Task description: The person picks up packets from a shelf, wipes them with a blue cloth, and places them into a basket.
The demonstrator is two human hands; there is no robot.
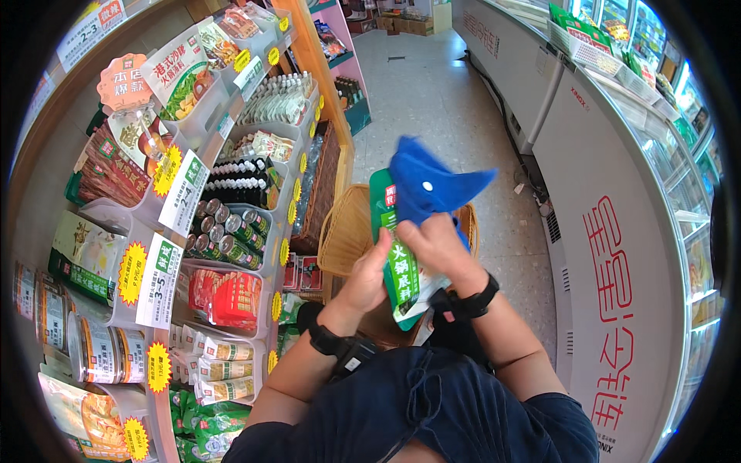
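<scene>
My left hand (366,272) grips the edge of a green and white food packet (400,272), held upright in front of my body and bearing printed writing. A blue cloth (431,179) is bunched in my right hand (437,246). Its upper part flares out, blurred, across the top of the packet's face. The right thumb lies near the packet's front. Beneath both hands stands a woven basket (343,237), partly hidden by the packet, cloth and arms.
On the left, a wooden shelf carries plastic bins of pouches (179,75), small cans (231,231), red packets (226,298) and jars (101,347). A long white freezer (613,191) lines the right. A black cable (492,87) runs along its base beside the tiled floor (399,104).
</scene>
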